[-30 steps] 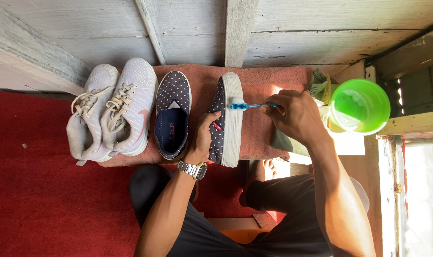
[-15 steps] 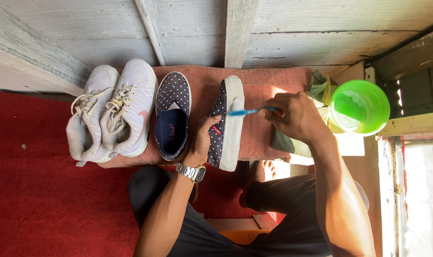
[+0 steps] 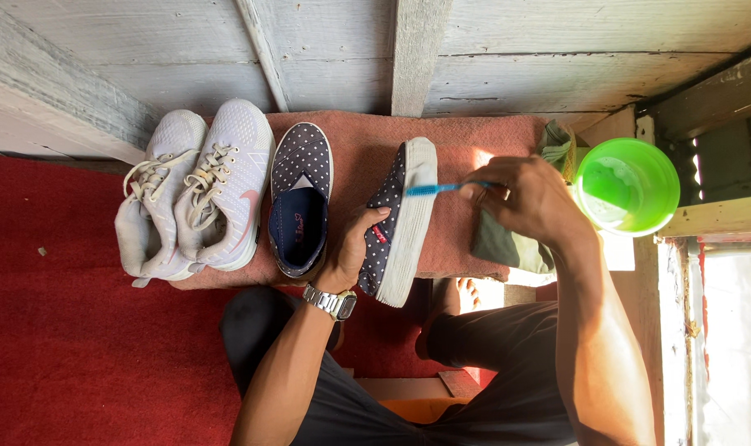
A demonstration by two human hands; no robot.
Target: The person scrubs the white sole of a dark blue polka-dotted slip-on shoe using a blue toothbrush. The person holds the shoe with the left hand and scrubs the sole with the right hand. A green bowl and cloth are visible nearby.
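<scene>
Since the earlier frames, the blue toothbrush (image 3: 443, 188) has slid a little nearer along the white sole, from up by the toe end toward the middle of the tilted shoe; both hands otherwise hold as they did.

Nearest to me, my dark-trousered legs (image 3: 507, 372) sit above the red carpet (image 3: 61, 347). My left hand (image 3: 352, 252), with a metal wristwatch (image 3: 332, 302) at the wrist, is closed around the heel part of the dotted navy shoe (image 3: 396, 223), which I keep tipped on its side so that its white sole faces right. My right hand (image 3: 530, 198) is curled shut on the handle of the toothbrush, whose bristle end touches the sole's edge.

The shoe rests on a reddish mat (image 3: 474, 144). Its flat-lying twin, the second dotted shoe (image 3: 301, 198), sits just left of it, touching my left hand. Farther left stand a pair of white sneakers (image 3: 198, 194), side by side and laced. A grey-green cloth (image 3: 507, 244) lies under my right hand, and a green plastic cup (image 3: 627, 186) stands just beyond it to the right. Farthest off is the grey wooden plank wall (image 3: 516, 58).
</scene>
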